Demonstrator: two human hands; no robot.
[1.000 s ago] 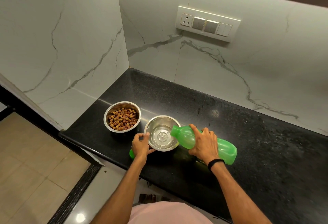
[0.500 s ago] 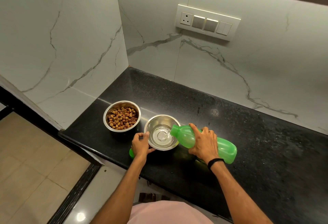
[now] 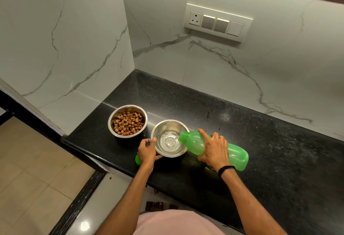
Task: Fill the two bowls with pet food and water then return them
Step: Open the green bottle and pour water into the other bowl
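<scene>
Bowl [image 3: 163, 126] below spout; bottle [image 3: 237, 153] in right grip [image 3: 214, 150].

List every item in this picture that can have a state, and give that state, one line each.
food bowl, upright, filled with brown kibble
water bowl, upright, partly filled with water
green bottle, uncapped, tipped on its side, pouring into the water bowl
bottle cap, off, lying at the counter edge
left hand, holds the water bowl's rim
right hand, grips the green bottle
wall socket, nothing plugged in
</scene>
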